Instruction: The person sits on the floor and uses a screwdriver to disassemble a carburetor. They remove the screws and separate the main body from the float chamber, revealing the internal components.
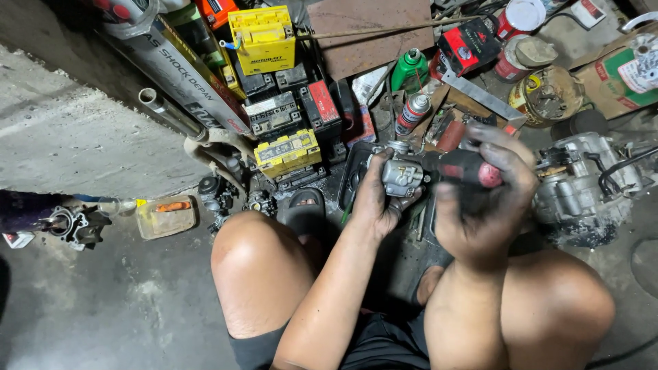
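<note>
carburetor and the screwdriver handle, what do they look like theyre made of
The carburetor in the left hand looks like cast metal, likely aluminium: dull silver-grey, matte, with rough moulded edges. The screwdriver handle gripped by the right hand looks like hard plastic, possibly rubber-coated: smooth black body with a red end cap, slightly glossy.

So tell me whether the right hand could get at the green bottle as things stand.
Probably not right away: the right hand is wrapped around a red-and-black screwdriver working the carburetor. The green bottle stands beyond a spray can and clutter.
</note>
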